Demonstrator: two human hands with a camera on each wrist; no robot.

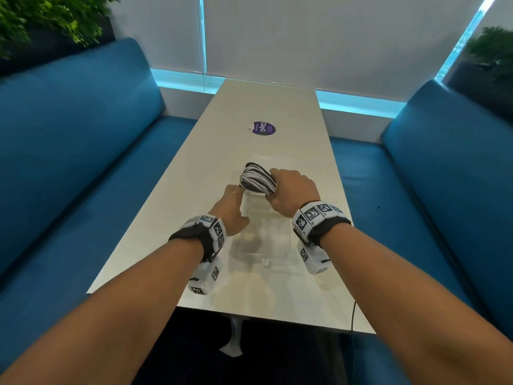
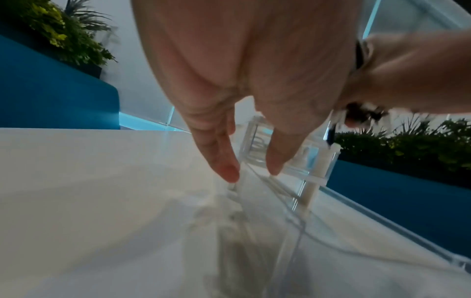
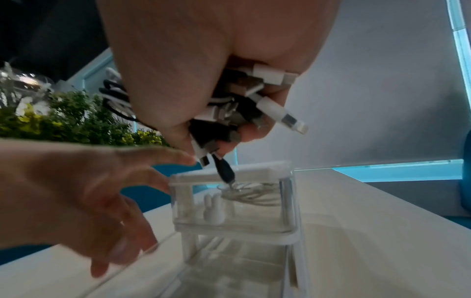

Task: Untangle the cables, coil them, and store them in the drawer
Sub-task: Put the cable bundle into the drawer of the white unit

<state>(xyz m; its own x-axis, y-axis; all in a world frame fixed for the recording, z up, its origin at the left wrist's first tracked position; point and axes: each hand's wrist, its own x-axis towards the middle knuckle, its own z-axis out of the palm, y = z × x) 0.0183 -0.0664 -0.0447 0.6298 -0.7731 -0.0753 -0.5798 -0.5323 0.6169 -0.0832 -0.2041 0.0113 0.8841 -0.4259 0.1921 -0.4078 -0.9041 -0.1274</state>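
A coil of white and black cables (image 1: 256, 179) is gripped in my right hand (image 1: 273, 184), held just above a clear acrylic drawer unit (image 1: 261, 215) in the middle of the white table (image 1: 180, 204). From the right wrist, the coil's plugs (image 3: 254, 96) stick out of my right hand (image 3: 219, 141), and one black plug touches the unit's top (image 3: 229, 173). Another pale cable (image 3: 254, 196) lies inside the upper compartment. The lower drawer (image 3: 229, 272) is pulled out toward me. My left hand (image 1: 236, 204) (image 2: 252, 171) is open with straight fingers by the drawer's left wall.
Blue sofas flank the table on the left (image 1: 69, 162) and right (image 1: 444, 176). A purple round sticker (image 1: 265, 128) lies farther up the table. A thin black cord (image 1: 353, 315) hangs over the near right edge. Plants (image 1: 41, 20) stand behind the sofas.
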